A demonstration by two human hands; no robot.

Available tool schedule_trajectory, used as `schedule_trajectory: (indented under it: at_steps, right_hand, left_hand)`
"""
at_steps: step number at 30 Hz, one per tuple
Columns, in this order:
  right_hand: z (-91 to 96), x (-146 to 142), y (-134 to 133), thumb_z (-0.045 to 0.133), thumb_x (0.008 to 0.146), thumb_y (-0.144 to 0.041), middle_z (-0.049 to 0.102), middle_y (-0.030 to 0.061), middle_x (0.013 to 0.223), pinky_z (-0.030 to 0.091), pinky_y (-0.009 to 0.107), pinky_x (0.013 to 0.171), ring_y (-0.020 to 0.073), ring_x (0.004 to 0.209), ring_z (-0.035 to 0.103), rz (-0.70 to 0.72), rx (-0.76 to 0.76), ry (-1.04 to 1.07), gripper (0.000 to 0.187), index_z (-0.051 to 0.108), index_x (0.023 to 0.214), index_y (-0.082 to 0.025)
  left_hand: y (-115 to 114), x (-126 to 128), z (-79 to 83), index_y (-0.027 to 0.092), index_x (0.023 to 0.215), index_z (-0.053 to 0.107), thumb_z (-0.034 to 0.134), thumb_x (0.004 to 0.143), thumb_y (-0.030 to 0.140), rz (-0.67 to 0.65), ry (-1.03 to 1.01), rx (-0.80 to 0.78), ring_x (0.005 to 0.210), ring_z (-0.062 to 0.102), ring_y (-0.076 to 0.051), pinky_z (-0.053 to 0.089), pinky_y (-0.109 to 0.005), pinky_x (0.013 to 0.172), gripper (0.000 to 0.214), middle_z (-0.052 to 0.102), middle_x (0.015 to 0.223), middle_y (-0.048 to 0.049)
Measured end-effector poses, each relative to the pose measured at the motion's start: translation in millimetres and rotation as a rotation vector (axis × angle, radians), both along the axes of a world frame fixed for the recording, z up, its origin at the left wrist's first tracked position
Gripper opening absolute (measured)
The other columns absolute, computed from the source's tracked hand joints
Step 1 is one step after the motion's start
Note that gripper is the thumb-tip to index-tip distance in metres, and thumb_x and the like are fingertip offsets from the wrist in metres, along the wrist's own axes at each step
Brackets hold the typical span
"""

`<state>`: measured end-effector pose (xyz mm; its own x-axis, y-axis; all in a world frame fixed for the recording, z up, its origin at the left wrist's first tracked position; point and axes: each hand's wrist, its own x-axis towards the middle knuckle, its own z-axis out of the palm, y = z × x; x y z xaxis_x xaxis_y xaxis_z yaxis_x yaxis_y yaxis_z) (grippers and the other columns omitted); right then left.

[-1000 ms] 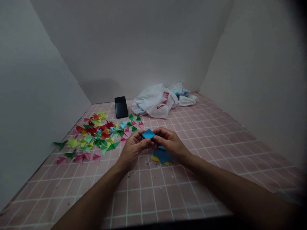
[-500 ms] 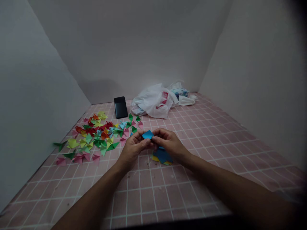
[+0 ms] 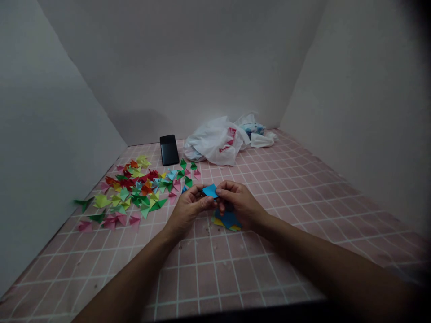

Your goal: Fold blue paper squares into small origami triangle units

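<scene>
A small blue piece of folded paper [image 3: 210, 190] is held up between my two hands. My left hand [image 3: 189, 207] pinches its lower left side between thumb and fingers. At its right corner, my right hand [image 3: 238, 201] grips the paper with thumb and index finger. Beneath my right hand lies a stack of paper sheets [image 3: 229, 220], blue on top with yellow edges showing, partly hidden by that hand. Left of my hands, many folded paper figures [image 3: 134, 188] in red, green, yellow, pink and blue are spread over the cloth.
A black phone [image 3: 169, 150] lies behind the paper figures. White plastic bags [image 3: 217, 141] are heaped near the back wall, beside a crumpled white and blue packet [image 3: 254, 130]. The pink checked tablecloth [image 3: 303, 193] runs between pale walls on three sides.
The blue paper has turned slightly and shifted a little to the right in my fingers. My right thumb and fingers have changed their hold at its right corner.
</scene>
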<state>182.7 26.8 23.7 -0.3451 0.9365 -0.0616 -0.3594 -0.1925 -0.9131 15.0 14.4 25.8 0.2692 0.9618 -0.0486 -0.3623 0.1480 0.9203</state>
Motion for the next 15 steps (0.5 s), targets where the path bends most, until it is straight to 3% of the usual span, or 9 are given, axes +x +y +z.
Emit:
schedule_trajectory:
  at_steps: [15]
  right_hand:
    - [-5.3,-0.3,1.7,0.082,0.07,-0.029,0.063,-0.0027,0.053,0.043,0.022,0.042,0.008,0.042,0.051,0.035,-0.136,0.121,0.023,0.062,0.069,-0.018]
  left_hand:
    - [1.0,-0.9,-2.0,0.016,0.104,0.068,0.088,0.068,0.031,-0.02,0.011,-0.023,0.072,0.07,-0.013,0.057,-0.026,0.073,0.044,0.073,0.085,-0.0015]
